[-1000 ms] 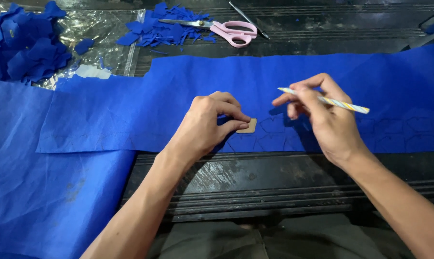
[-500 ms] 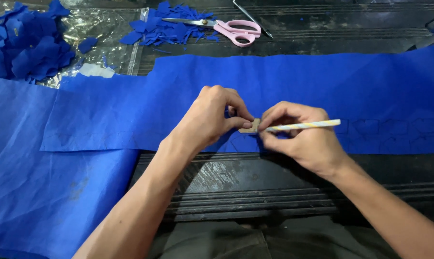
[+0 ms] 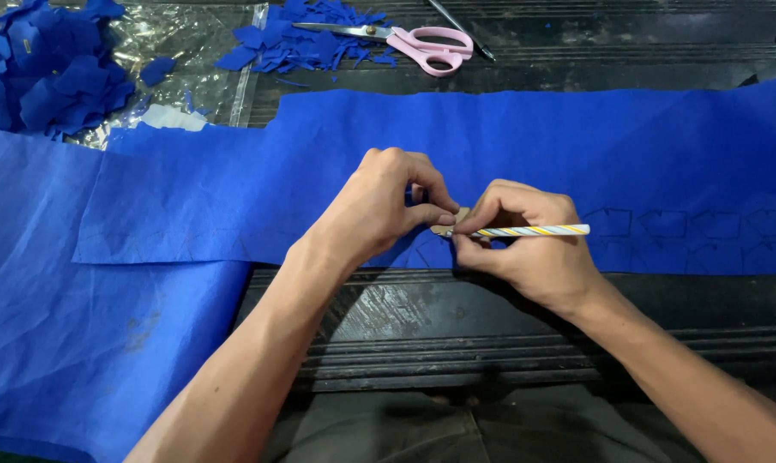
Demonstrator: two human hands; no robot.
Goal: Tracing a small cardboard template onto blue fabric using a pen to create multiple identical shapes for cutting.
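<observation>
The blue cloth (image 3: 336, 163) lies flat, so a hand can slide over it almost anywhere. Behind the cloth, the pink scissors (image 3: 422, 43) and a heap of blue scraps (image 3: 306, 43) are in the way. Behind the cloth's left end, a bigger pile of blue pieces (image 3: 41, 77) blocks that corner. In front of the cloth, the dark tabletop (image 3: 457, 321) is bare.

Small tan cardboard template (image 3: 453, 219) lay flat on the blue fabric strip (image 3: 525, 146), mostly hidden. Striped white pencil (image 3: 534, 231) sat near-horizontal, tip at the template's edge. Fabric was spread across the dark table, faint traced outlines on its right part.
</observation>
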